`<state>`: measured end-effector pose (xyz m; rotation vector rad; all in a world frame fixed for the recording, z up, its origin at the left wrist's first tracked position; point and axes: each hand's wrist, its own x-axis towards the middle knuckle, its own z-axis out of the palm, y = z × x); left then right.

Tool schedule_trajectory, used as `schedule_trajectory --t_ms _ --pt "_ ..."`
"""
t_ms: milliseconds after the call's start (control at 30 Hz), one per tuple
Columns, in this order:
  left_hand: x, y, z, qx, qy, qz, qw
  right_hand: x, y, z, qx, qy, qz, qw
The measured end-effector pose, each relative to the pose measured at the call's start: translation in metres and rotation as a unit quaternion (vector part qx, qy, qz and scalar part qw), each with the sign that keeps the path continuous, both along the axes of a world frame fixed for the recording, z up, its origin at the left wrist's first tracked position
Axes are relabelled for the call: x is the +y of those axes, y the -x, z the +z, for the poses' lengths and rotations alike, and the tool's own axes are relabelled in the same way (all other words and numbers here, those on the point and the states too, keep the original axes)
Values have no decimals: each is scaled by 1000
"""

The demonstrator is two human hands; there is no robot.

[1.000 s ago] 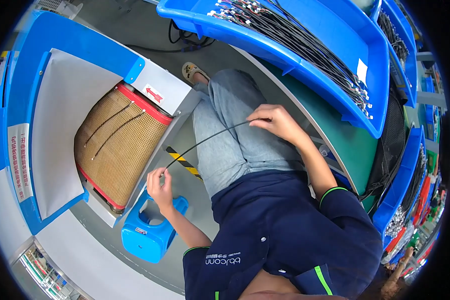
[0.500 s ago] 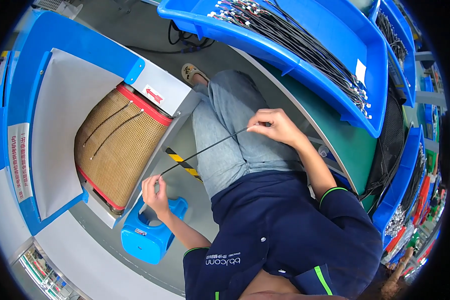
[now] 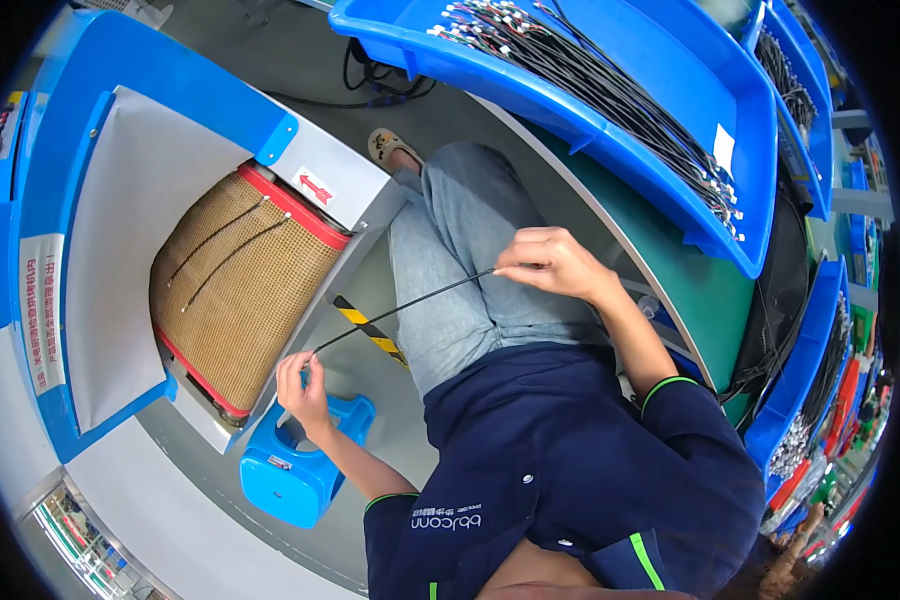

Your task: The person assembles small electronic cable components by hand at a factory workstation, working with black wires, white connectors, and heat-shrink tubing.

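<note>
Black cable [image 3: 440, 292], nearly straight across my jeans [image 3: 455, 340]: my left grip [image 3: 303, 392] pinches one end, my right grip [image 3: 553, 264] the other!

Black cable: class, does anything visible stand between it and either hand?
Nothing visible does. The left hand and right hand pinch the black cable directly; its stretch between them crosses unobstructed in front of the jeans.
</note>
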<state>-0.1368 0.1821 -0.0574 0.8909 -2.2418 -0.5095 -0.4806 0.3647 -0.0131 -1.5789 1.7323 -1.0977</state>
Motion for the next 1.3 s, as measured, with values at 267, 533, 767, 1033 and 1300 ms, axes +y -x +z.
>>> schedule_trajectory --t_ms 267,533,767,1033,1300 --pt "-98 -78 49 -28 -47 92 994 -111 -88 41 -47 42 -27 998" --pt "-189 -155 92 -59 -19 130 990 -203 -167 83 -162 -4 3 987" --pt "-177 -150 103 -90 -26 150 984 -127 -134 256 -446 -4 175 878" --pt "4 -35 175 -23 13 78 997 71 -48 440 -497 273 491 661" --pt "228 66 271 27 -115 -88 989 271 10 581 -207 379 521 736"
